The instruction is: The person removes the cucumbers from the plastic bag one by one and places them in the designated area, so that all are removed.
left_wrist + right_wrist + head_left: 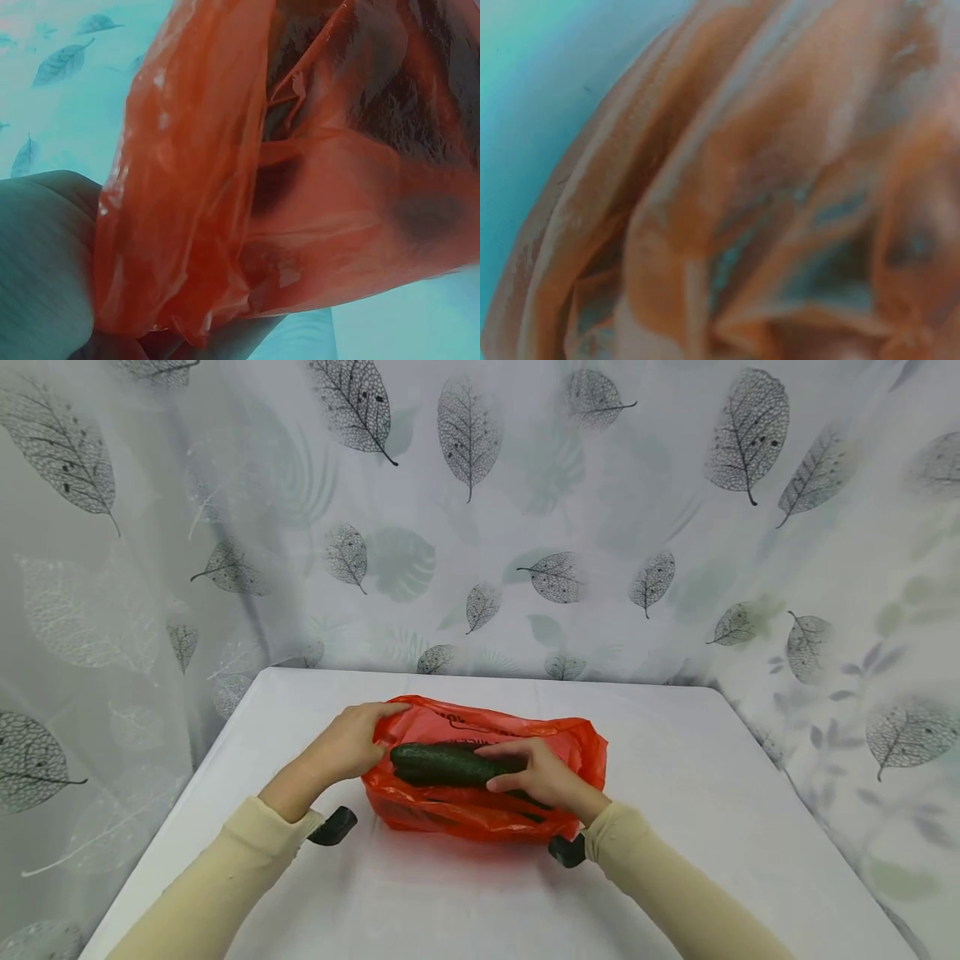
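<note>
On the white table [675, 752], a red plastic bag [450, 814] is spread open at the mouth. Its left rim is pinched by the left hand [341, 747]. Inside the mouth, a dark green cucumber [442, 766] is gripped near its right end by the right hand [546, 772], fingers part-curled over it, thumb at the near side.
</note>
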Available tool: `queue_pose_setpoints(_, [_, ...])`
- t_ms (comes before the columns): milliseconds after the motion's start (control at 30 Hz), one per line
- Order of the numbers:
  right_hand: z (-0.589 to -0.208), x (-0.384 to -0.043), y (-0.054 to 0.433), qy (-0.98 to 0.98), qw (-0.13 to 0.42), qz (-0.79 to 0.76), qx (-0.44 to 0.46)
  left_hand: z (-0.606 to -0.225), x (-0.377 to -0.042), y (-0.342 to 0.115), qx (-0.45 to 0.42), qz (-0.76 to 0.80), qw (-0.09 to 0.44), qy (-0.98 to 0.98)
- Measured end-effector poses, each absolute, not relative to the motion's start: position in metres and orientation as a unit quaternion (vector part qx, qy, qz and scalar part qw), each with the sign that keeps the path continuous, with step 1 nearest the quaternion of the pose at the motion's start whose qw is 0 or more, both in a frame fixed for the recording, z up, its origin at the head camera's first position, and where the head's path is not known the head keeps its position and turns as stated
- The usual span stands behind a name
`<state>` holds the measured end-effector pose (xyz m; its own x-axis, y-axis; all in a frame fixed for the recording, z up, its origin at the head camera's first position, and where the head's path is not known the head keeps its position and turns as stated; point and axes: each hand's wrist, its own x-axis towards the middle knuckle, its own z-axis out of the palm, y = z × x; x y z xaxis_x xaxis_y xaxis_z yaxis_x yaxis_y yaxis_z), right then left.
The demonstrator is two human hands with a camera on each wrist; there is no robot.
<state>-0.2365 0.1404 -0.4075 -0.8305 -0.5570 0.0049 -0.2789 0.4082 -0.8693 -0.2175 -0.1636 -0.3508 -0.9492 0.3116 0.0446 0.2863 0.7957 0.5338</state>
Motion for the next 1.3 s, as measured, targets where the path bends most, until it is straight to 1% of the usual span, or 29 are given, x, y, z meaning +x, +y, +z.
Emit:
queue_pose_setpoints(400, [-0.393, -0.238, 0.148, 0.774, 0.148, -0.556, -0.264, -0.352, -0.219, -0.159, 0.125, 0.296, 0.048, 0.946])
queue_pose_setpoints(700, [-0.378, -0.237, 0.150, 0.721, 0.164, -0.620, -0.262, -0.355, -0.218, -0.157, 0.120, 0.276, 0.035, 0.953])
queue_pose_setpoints(900, [-0.366, -0.235, 0.151, 0.687, 0.141, -0.666, -0.256, -0.356, -0.219, -0.157, 0.123, 0.284, 0.047, 0.950])
queue_pose_setpoints(1133, [-0.349, -0.235, 0.154, 0.643, 0.089, -0.717, -0.254, -0.358, -0.219, -0.157, 0.124, 0.280, 0.045, 0.951])
queue_pose_setpoints(1300, [-0.340, -0.234, 0.157, 0.602, 0.068, -0.753, -0.256, -0.359, -0.218, -0.157, 0.118, 0.276, 0.051, 0.952])
